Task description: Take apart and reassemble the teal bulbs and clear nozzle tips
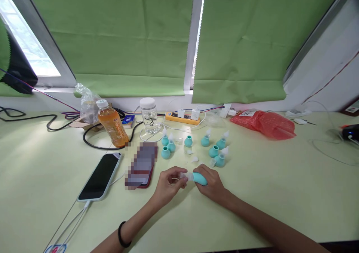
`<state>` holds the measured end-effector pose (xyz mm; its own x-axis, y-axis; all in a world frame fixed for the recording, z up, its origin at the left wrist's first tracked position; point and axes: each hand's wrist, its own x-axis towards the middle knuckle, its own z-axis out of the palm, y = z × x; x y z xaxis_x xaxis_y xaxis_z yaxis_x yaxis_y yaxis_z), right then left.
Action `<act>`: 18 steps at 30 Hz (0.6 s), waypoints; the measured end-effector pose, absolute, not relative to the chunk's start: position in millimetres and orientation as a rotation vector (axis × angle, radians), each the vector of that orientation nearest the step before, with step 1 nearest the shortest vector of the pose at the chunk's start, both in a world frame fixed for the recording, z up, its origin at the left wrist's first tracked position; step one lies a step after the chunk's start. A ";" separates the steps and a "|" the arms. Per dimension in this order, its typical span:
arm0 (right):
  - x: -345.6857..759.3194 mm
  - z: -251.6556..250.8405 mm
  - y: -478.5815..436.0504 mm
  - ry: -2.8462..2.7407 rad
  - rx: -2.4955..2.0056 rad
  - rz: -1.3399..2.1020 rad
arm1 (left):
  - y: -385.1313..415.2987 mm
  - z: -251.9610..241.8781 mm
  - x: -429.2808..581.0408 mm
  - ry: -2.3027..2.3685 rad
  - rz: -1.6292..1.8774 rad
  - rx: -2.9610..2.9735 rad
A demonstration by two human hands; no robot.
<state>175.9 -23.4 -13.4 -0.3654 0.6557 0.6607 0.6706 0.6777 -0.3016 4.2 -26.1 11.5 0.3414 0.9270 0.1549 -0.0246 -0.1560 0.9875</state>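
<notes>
Between my two hands, just above the table, lies a teal squeeze bulb [200,178] with a clear nozzle [189,176] pointing left. My right hand [210,182] is wrapped round the bulb. The fingers of my left hand [170,185] pinch the nozzle's clear tip. Beyond my hands stand several more teal bulbs: an open-necked one [188,141] in the middle, another open one [165,153] on the left, and a third [214,151] on the right. Others carry clear nozzles, such as the bulb [220,160] nearest my right hand. Small clear pieces [194,159] lie among them.
To the left lie a white-cased phone [100,177] with a cable and a second phone [141,166]. Behind them stand an orange drink bottle [112,124] and a clear jar [149,116]. A yellow power strip [182,118] and a red plastic bag [263,124] lie at the back.
</notes>
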 end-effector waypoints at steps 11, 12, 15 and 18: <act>172.6 -0.4 -27.9 -2.095 -1.117 0.401 | -28.3 16.9 1.2 0.840 0.919 1.568; 172.5 1.4 -27.9 -2.091 -1.137 0.505 | -28.9 18.1 0.9 0.850 0.911 1.607; 172.6 6.5 -27.3 -2.065 -1.189 0.789 | -30.4 21.0 -0.1 0.890 0.885 1.767; 174.0 8.9 -25.4 -2.054 -1.194 1.004 | -31.0 21.4 -1.5 0.931 0.862 1.965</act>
